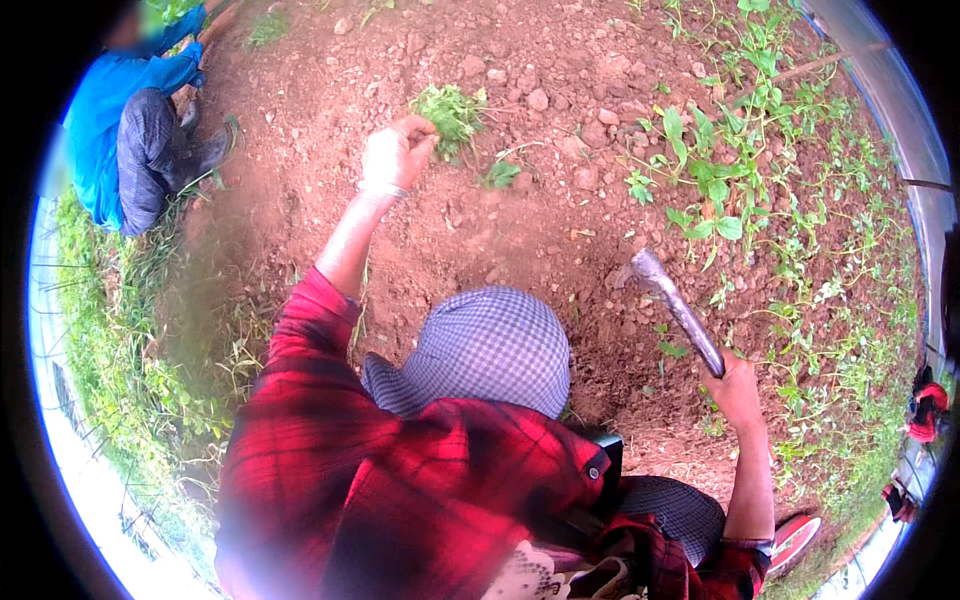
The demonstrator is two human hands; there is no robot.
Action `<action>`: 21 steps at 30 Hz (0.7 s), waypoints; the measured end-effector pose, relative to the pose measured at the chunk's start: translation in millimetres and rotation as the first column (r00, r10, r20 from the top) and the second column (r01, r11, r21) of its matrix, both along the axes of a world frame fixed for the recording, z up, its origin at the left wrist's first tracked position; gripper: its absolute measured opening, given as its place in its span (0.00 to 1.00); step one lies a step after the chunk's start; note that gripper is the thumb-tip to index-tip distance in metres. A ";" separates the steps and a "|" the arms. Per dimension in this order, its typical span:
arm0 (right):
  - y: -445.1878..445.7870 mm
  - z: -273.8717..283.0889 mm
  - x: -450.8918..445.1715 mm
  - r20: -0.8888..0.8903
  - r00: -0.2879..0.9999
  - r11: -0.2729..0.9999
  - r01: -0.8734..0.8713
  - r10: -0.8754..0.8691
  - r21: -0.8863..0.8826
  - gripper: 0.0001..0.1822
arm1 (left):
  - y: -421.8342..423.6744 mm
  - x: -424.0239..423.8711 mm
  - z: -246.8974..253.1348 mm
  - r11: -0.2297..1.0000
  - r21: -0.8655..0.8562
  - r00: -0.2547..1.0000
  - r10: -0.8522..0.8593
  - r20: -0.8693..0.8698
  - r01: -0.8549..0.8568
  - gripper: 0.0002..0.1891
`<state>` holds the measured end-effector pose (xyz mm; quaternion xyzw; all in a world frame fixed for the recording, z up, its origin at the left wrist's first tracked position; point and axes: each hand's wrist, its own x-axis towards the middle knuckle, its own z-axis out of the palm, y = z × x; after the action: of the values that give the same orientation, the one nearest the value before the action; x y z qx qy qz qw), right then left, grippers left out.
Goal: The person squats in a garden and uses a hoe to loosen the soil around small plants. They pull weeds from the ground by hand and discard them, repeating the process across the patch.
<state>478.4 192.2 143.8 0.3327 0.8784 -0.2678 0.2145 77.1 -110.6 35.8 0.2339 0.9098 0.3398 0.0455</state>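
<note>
My left hand (pixel 399 151), a band at its wrist, is over the bare soil with thumb and fingers drawn together. Its fingertips are beside a clump of feathery green weeds (pixel 448 118); whether they grip any of it I cannot tell. A small leafy sprig (pixel 501 174) lies on the soil just right of the clump. At the right, my right hand (pixel 731 379) grips the near end of a short-handled digging tool (pixel 686 319). The tool slants up and left to a thick socket; its blade is barely visible against the soil.
Leafy vines and weeds (pixel 712 180) cover the right side. Grass (pixel 135 337) runs along the left. A person in blue (pixel 139 142) squats at the upper left. Reddish, stony soil (pixel 465 225) lies ahead. Translucent sheeting (pixel 892 112) curves along the right edge.
</note>
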 end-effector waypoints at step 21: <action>1.5 -13.1 14.4 0.003 0.999 0.999 -0.032 0.032 0.014 0.11 | 82.4 38.7 -44.6 0.948 -0.197 0.929 -0.294 -0.226 0.252 0.06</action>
<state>492.9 193.7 130.6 0.3203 0.8851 -0.2578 0.2179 115.8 -28.2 -8.8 0.3950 0.8916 0.2212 -0.0044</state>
